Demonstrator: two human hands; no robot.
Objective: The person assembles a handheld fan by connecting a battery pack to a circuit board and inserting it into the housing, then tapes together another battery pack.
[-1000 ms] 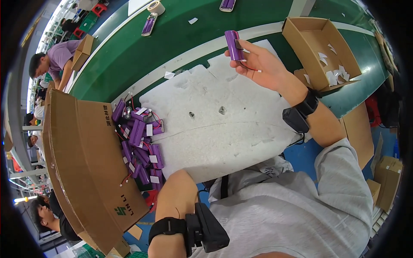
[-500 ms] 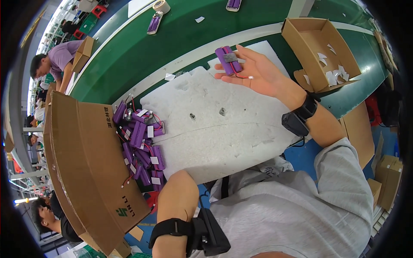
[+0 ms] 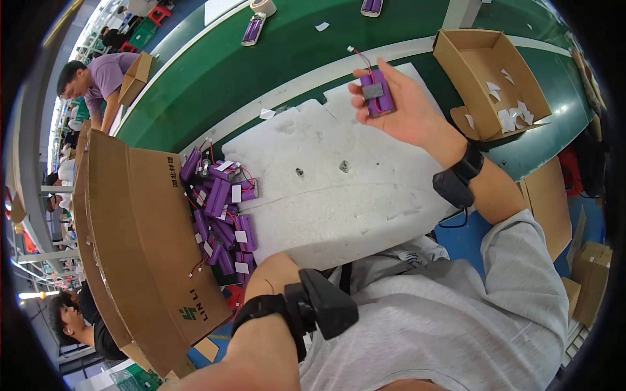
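My right hand (image 3: 414, 107) is raised over the far right of a white foam board (image 3: 313, 208). Its fingers curl round a purple battery pack (image 3: 378, 94) with a grey patch across it; a red wire with a white plug sticks up from its far end. My left forearm (image 3: 277, 270) is bent back toward me at the board's near left edge. Only the base of my left hand (image 3: 225, 378) shows at the lower edge, its fingers out of the picture. Several purple battery packs (image 3: 218, 195) with white tags and wires lie heaped left of the board.
A big cardboard box (image 3: 143, 228) stands left of the heap. At the right, an open carton (image 3: 456, 72) holds white paper scraps. Beyond the board runs a green table (image 3: 228, 85) with a tape roll (image 3: 263, 8) and two packs on it. Co-workers are at the far left.
The battery pack has turned in my right hand, its wire now pointing up and away, and my fingers have closed round it. My left forearm has tilted, its hand end coming into the lower edge.
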